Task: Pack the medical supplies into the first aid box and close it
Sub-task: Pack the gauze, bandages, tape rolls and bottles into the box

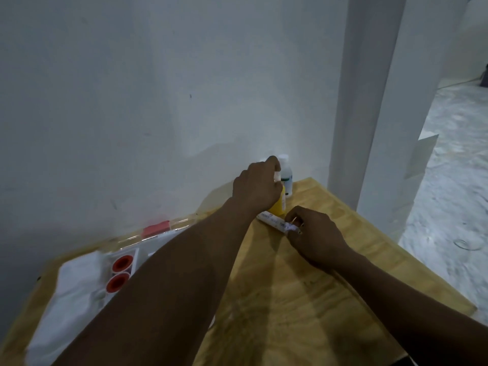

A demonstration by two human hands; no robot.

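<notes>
My left hand (257, 187) reaches to the table's far edge and grips the top of a yellow bottle (278, 207) standing by the wall. Right behind it stands a clear bottle with a white cap (286, 178). My right hand (315, 232) pinches one end of a white tube (273, 221) that lies flat on the wood next to the yellow bottle. The open first aid box (148, 249), white with a clear lid and a red latch (155, 228), sits at the left. It holds two red-rimmed rolls (120, 273) and a white bundle (76, 283).
The wooden table (290, 286) stands against a white wall (158, 101). Its right edge drops to a grey speckled floor (449, 180). A white pillar (369, 101) rises behind the table's far right corner.
</notes>
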